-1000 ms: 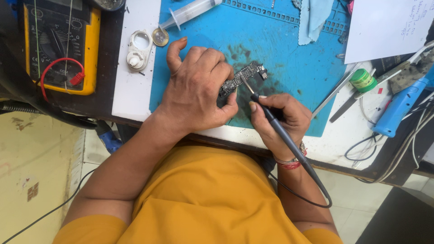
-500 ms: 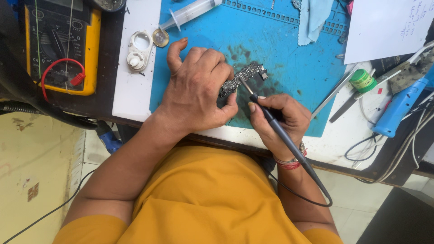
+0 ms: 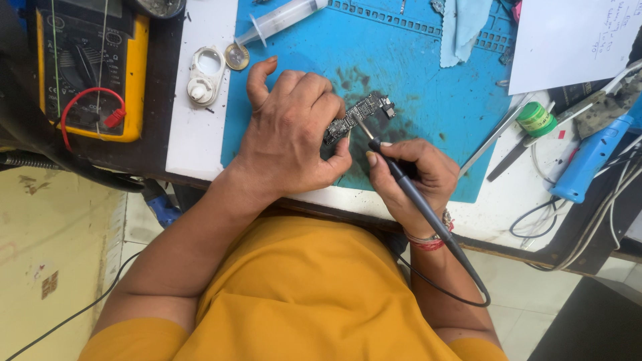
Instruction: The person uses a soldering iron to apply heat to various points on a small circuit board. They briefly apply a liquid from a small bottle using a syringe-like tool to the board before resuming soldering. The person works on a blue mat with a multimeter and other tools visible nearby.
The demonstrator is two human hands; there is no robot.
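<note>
Presently: left hand (image 3: 291,137), fingers curled, pinning a small dark circuit board (image 3: 358,115) flat against the stained blue work mat (image 3: 408,67); right hand (image 3: 411,177) clenched pen-fashion around a black corded soldering iron (image 3: 401,187), its metal tip touching the board's middle. Adjacent on the bench: yellow multimeter (image 3: 87,67) at far left, clear syringe (image 3: 281,19) above, blue-handled tool (image 3: 592,160) and green-capped pot (image 3: 536,119) to the right.

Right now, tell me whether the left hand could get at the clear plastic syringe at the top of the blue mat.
Probably yes. The left hand presses the small dark circuit board onto the blue mat, and the clear plastic syringe lies just beyond its fingers with bare mat between. It would have to let go of the board first.
</note>
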